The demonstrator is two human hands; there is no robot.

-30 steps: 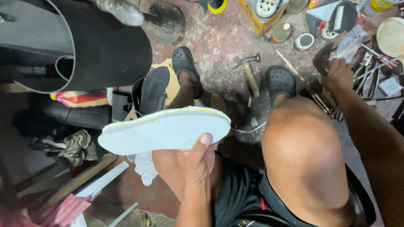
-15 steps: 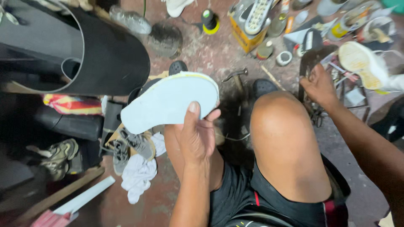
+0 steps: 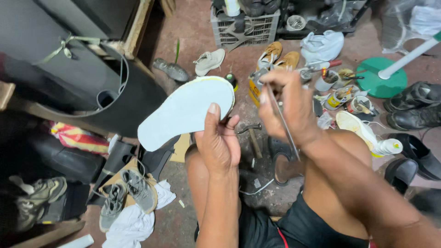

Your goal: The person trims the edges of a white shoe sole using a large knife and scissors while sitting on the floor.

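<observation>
**Sole in left hand, thin tool in right: close-in work at the sole's heel end**

Left hand (image 3: 219, 147) is closed on the white shoe sole (image 3: 186, 111): thumb flat on its pale face near the narrower end, other fingers curled behind. Sole is held up off the floor, above the left knee, tilted, wide end pointing up-left toward the black curved sheet (image 3: 92, 98).

Right hand (image 3: 287, 108) pinches a thin metal tool (image 3: 284, 124), fingers tight together at its upper end, shaft running down past the wrist. Can't tell from here if it's a blade, awl or spatula; the tip is lost against the dark shoe below.

Doing it well, my read:
- Keep the left thumb firm so the sole doesn't flex or rotate under tool pressure.
- Bring the tool to the edge at a shallow angle, stroke away from the left fingers.
- Brace right wrist on the knee for control.

Around: hammer (image 3: 251, 137) on the floor between the knees, yellow glue tin (image 3: 255, 88) just beyond, grey sneakers (image 3: 126, 193) on a white rag (image 3: 133, 222) lower left.
</observation>
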